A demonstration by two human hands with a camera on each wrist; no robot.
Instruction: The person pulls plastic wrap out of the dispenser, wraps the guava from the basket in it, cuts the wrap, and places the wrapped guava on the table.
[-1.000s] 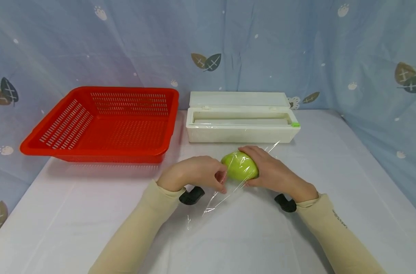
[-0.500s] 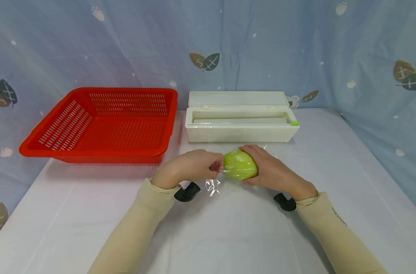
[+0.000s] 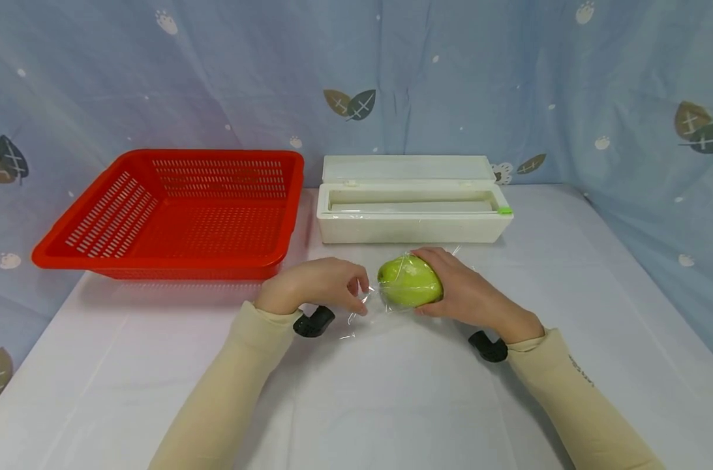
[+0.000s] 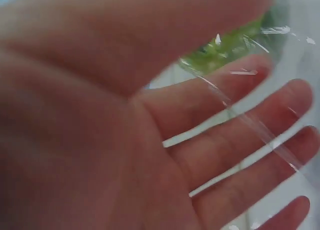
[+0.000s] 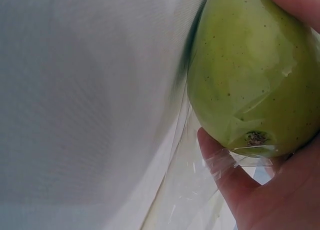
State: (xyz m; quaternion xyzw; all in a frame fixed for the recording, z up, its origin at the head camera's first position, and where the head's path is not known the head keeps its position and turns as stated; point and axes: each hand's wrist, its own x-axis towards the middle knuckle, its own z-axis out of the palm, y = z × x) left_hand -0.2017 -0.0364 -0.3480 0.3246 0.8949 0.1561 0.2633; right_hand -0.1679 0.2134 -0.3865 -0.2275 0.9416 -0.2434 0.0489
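A green speckled pear (image 3: 410, 282) lies on its side above the white table, partly covered by clear plastic wrap (image 3: 376, 310). My right hand (image 3: 464, 287) grips it from the right, thumb on the near side and fingers over the far side. In the right wrist view the pear (image 5: 252, 80) shows its dark blossom end under creased film (image 5: 245, 157). My left hand (image 3: 318, 285) hovers just left of the pear, thumb and fingers apart. The left wrist view shows its fingers (image 4: 235, 135) spread and loosely extended, with a strand of film crossing them.
Behind the hands stands a white cling film box (image 3: 415, 228), its lid (image 3: 406, 168) raised and a pale roll (image 3: 411, 207) inside. A red slotted basket (image 3: 168, 264) sits at the left. A blue patterned cloth (image 3: 450, 78) hangs behind the white-covered table (image 3: 379, 405).
My left hand brought the loose film up against the pear's left end, then let go and drew back left. The right hand has kept its grip on the pear.
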